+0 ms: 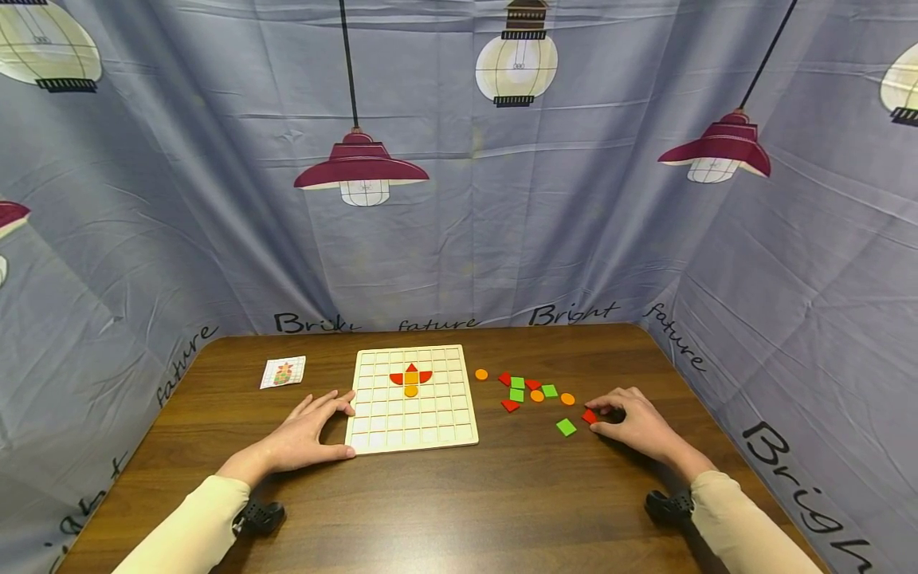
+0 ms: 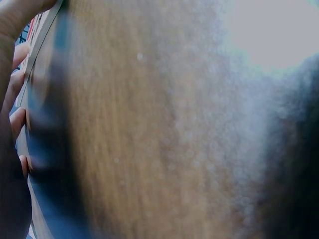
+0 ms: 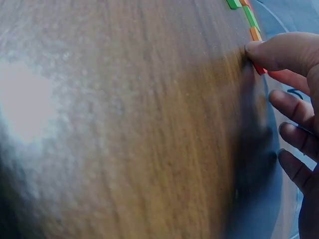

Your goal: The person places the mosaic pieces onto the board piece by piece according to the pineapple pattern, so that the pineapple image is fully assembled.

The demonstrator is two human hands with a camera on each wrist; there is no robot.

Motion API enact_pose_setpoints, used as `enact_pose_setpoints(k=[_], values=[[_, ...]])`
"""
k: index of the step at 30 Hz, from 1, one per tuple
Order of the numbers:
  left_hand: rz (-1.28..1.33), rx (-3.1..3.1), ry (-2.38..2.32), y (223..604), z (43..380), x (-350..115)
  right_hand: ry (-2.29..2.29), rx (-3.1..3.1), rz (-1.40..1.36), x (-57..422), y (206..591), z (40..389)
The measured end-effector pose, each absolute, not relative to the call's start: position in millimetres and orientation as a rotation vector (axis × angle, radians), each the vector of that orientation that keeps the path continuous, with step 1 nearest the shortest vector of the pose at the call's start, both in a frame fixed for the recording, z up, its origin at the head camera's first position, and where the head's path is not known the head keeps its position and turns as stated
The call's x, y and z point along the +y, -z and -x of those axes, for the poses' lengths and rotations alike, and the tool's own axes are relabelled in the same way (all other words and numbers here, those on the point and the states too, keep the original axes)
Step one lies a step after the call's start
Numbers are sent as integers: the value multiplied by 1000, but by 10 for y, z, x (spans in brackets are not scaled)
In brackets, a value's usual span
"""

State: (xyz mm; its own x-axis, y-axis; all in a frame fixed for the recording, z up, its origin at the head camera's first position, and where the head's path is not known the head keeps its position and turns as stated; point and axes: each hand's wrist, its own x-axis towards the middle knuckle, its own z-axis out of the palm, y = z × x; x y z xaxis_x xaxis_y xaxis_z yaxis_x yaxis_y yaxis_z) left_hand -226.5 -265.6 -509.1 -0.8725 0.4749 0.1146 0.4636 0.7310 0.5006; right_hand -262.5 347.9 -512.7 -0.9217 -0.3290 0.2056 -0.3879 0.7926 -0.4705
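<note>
A pale square grid board (image 1: pixel 441 418) lies flat on the brown table. At its left edge, the fingertips and thumb of my left hand (image 1: pixel 304 434) touch the board, spread apart. On the board sits a small figure: a red triangle (image 1: pixel 412 368) over an orange square (image 1: pixel 411 379), red pieces at either side and an orange disc (image 1: pixel 411 391) below. To the right, my right hand (image 1: pixel 634 422) pinches a small red piece (image 1: pixel 589 416) between thumb and index finger, low over the tabletop. In the right wrist view the thumb (image 3: pixel 284 52) partly covers that piece.
Between board and right hand lie loose pieces: green squares (image 1: pixel 566 427), orange discs (image 1: pixel 481 374) and red pieces (image 1: pixel 510 406). A card (image 1: pixel 283 372) with a printed pineapple-like pattern lies left of the board. A blue-grey curtain (image 1: pixel 445 239) hangs behind the table (image 1: pixel 423 510).
</note>
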Motion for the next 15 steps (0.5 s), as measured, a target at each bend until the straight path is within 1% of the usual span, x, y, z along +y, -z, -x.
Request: enact_pose_setpoints(k=[15], values=[[-774, 2893, -825, 5091, 2275, -2662, -836, -2874, -578, 3516, 5143, 2651]])
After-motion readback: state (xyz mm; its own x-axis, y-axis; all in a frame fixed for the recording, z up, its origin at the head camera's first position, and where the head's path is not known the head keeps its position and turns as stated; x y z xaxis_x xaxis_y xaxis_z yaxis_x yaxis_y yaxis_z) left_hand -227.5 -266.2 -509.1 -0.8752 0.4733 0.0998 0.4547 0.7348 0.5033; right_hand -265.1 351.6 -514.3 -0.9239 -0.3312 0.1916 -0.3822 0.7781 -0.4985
